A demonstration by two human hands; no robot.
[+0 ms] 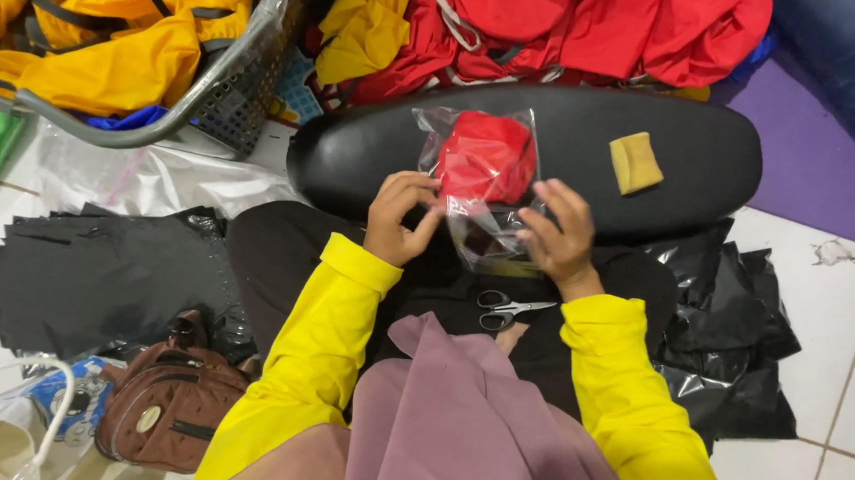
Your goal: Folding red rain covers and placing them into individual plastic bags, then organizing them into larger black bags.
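Both hands grip a clear bag [481, 189] with a folded red cloth [486, 157] inside, mid-frame over the black board [674, 152]: the left hand [401, 218] pinches its left edge, the right hand [558, 234] its lower right. This looks like the closing stage, which calls for flattening the open flap. Scissors [508, 311] lie on the lap below, a yellow sponge [636, 162] to the right, a basket [243, 77] upper left; nothing blocks the hands.

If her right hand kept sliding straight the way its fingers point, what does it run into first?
The right hand points up and left, already touching the clear plastic bag. Going on, it would probably press into the folded red garment inside the bag, lying on the black oval board. Depth is hard to judge from above.
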